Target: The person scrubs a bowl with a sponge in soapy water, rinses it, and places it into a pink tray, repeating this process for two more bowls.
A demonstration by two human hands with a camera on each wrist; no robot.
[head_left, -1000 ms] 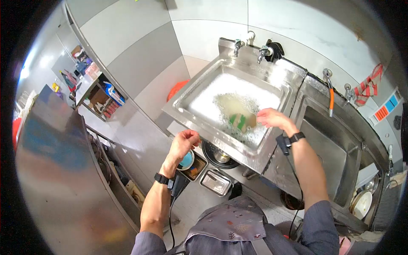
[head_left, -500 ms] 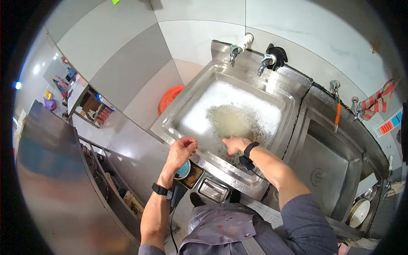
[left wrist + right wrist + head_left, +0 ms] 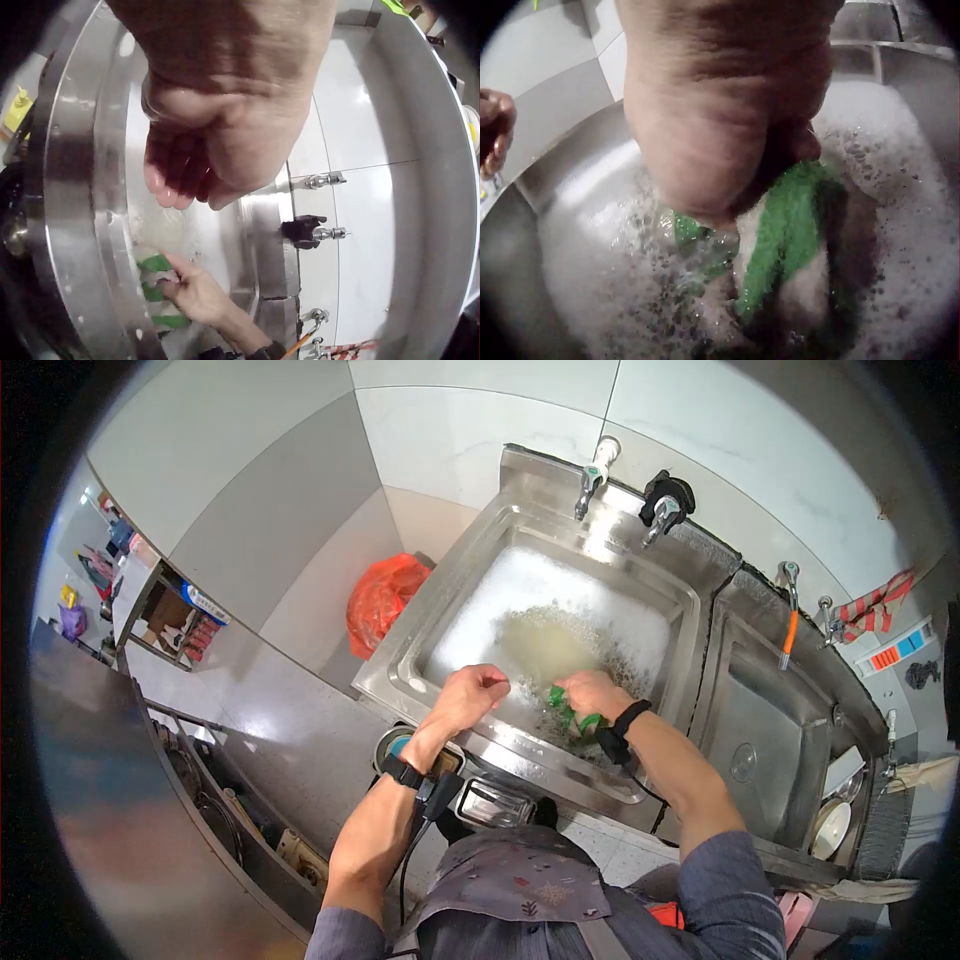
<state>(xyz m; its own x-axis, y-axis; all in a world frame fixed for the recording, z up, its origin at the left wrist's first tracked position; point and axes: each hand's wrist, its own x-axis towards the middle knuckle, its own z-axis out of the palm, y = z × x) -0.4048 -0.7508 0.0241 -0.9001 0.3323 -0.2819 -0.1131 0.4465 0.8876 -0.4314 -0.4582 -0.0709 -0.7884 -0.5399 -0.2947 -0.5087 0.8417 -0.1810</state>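
Note:
A steel sink [image 3: 455, 595] holds cloudy water under white suds [image 3: 510, 575]. At its front right, my right hand [image 3: 592, 695] grips a green and pale cloth [image 3: 560, 703], partly under water. The right wrist view shows the wet cloth [image 3: 787, 232] bunched below the right hand [image 3: 705, 142]. My left hand [image 3: 468, 700] hovers over the front rim, its fingers loosely curled with nothing in them. In the left wrist view the left hand [image 3: 225, 120] hangs above the sink, and the right hand [image 3: 201, 296] pinches the cloth [image 3: 154, 289].
Two taps [image 3: 590, 490] stand behind the sink, a black glove [image 3: 668, 495] on one. A second basin [image 3: 760, 720] adjoins on the right, with dishes [image 3: 830, 828] at its end. An orange bag [image 3: 385, 600] lies left of the sink; below the front are metal trays [image 3: 495, 803].
My right hand has gone down into the water and now grips the cloth, lifting part of it into sight. The left hand has moved right, over the sink's front edge.

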